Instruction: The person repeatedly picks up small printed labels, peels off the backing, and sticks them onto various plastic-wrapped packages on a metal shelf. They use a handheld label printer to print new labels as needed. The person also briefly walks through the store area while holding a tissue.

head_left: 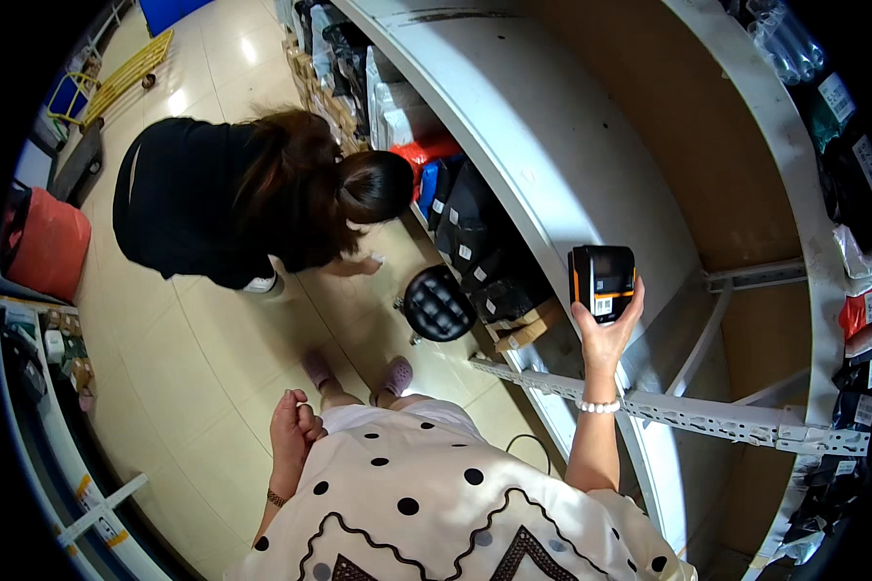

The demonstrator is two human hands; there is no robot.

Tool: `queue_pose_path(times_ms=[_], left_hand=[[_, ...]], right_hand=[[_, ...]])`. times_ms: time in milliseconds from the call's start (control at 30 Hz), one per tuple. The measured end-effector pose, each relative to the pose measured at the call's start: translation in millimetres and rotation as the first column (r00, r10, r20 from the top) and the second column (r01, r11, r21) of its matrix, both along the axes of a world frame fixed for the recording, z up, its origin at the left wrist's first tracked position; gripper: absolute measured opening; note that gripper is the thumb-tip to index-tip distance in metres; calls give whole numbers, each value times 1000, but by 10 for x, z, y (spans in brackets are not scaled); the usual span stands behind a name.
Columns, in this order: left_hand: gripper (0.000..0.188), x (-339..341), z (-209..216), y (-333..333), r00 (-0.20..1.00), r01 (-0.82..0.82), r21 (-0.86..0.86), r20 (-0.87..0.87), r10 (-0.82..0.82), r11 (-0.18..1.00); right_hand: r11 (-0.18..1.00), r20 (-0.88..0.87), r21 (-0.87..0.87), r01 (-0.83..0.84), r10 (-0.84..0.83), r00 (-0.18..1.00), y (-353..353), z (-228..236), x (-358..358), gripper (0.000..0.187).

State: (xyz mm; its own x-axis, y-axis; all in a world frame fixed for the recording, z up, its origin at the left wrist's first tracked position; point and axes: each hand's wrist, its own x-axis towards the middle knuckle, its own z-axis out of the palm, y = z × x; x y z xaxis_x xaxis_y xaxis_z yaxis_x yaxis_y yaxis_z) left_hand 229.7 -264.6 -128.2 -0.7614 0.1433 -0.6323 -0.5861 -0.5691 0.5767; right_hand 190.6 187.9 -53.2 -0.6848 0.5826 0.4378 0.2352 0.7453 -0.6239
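My right hand (610, 334) grips a black portable label printer (606, 276) with orange trim, holding it up in front of the shelf. A small white label shows at the printer's lower edge, close to my fingers. Curled into a fist at my left side, my left hand (295, 426) shows nothing in it and is apart from everything but the edge of my spotted top. Beyond the printer is a broad white shelf board (552, 107) with a brown back panel.
A person in black (203, 194) bends toward the lower shelf at my front left. Between us stands a round black padded stool (439, 303). Black bags (465, 232) fill the lower shelf. A perforated metal beam (707, 412) crosses at right. A yellow trolley (126, 77) stands far left.
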Motion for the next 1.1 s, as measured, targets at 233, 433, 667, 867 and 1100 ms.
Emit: queue_pose_path(times_ms=[233, 433, 667, 867, 1100], left_hand=[[25, -479, 365, -170, 1000, -31, 111, 3, 31, 993], [21, -634, 409, -454, 992, -129, 181, 31, 126, 975], [20, -628, 221, -767, 962, -271, 234, 102, 254, 934], [16, -801, 170, -1022, 949, -309, 301, 160, 272, 902], [9, -955, 200, -1350, 895, -446, 262, 144, 423, 856]], right_hand=[[995, -5, -97, -39, 38, 999, -397, -10, 52, 104], [973, -13, -177, -147, 147, 989, -876, 78, -187, 104], [921, 16, -199, -335, 345, 939, -1510, 199, -641, 106], [816, -33, -265, -513, 524, 851, -2060, 167, -1078, 108], [699, 8, -318, -640, 677, 736, -2677, 171, -1647, 106]])
